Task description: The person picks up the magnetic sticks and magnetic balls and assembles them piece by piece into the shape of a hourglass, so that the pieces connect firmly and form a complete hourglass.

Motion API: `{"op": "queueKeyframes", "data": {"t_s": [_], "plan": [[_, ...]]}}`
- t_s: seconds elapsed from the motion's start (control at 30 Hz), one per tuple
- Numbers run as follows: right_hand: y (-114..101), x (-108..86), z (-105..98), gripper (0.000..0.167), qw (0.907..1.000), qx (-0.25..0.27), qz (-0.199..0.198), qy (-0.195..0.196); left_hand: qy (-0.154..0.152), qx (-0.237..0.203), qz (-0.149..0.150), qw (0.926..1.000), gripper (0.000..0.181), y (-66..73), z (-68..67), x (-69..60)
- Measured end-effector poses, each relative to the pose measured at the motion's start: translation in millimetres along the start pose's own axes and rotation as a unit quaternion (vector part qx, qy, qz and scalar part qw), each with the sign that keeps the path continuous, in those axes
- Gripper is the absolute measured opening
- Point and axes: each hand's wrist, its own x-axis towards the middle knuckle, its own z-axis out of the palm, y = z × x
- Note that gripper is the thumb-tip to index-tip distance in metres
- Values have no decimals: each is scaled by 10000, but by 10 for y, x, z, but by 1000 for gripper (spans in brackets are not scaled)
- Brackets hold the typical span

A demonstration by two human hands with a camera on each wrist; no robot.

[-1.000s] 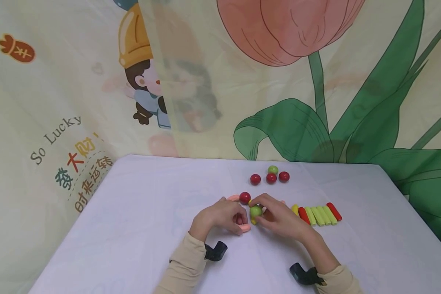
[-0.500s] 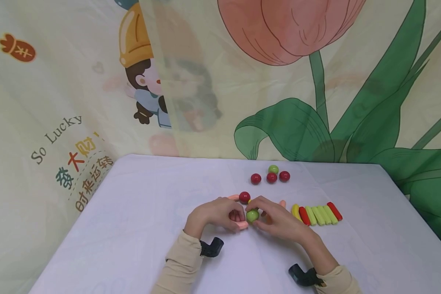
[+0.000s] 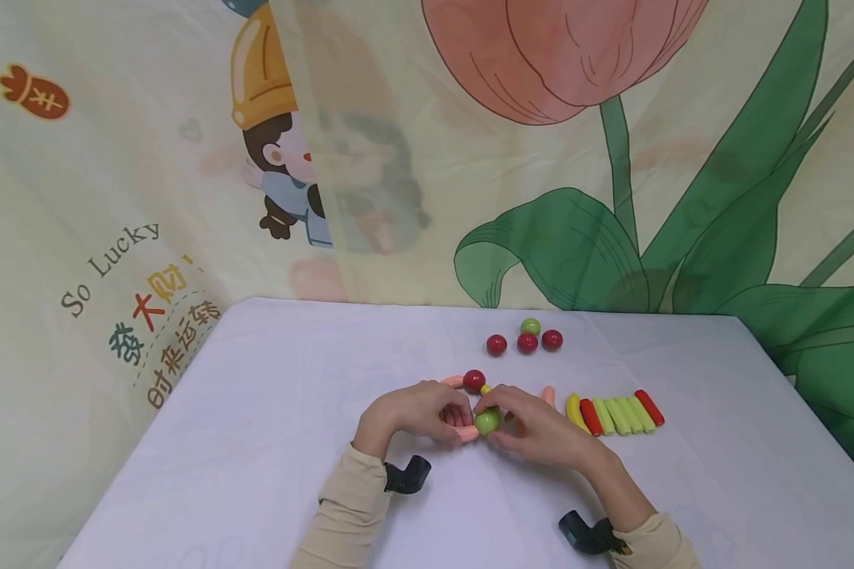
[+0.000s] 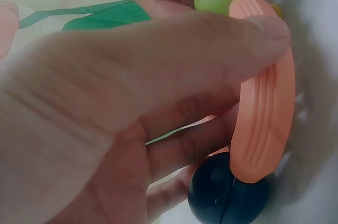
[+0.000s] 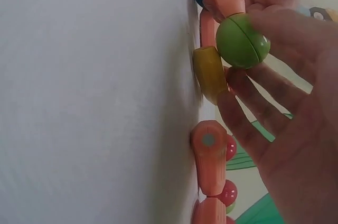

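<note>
The right hand [image 3: 541, 425] pinches the green ball [image 3: 487, 422] by its sides, and the left hand [image 3: 421, 412] pinches a pink stick [image 4: 264, 113] just left of the green ball, one end against it. The ball looks light, hard and slippery, so its fat middle seems best to hold; the stiff-looking stick has grooves that may help a thumb.

In the head view, a creased beige left sleeve [image 3: 349, 506] lies toward seven o'clock, a matching right sleeve [image 3: 656, 545] between four and five. Black, elbow-shaped pieces adjoin both cuffs: left wrist piece [image 3: 409, 476] toward six, right wrist piece [image 3: 585, 533] toward five.
</note>
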Motion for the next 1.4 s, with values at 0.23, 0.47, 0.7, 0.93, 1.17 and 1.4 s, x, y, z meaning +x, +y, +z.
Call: {"op": "queueKeyframes", "data": {"t_s": [0.23, 0.47, 0.7, 0.93, 1.17, 1.4], "plan": [[43, -6, 17, 31, 9983, -400, 37, 420, -74, -8, 11, 10000, 15, 1, -7, -7], [9, 4, 38, 26, 9866, -1542, 443, 290, -77, 85, 92, 9999, 15, -16, 1, -1], [-26, 5, 67, 32, 9771, -2039, 596, 69, -43, 125, 171, 9998, 14, -9, -10, -8], [-22, 19, 82, 34, 9754, -2071, 751, 25, -49, 151, 128, 9998, 14, 1, -13, -22], [-16, 9, 87, 30, 9781, -1903, 811, 248, -82, 130, 105, 9998, 14, -9, -11, -26], [-6, 13, 83, 32, 9799, -1738, 899, 377, -195, 74, 138, 9997, 13, -12, 2, -6]]}}
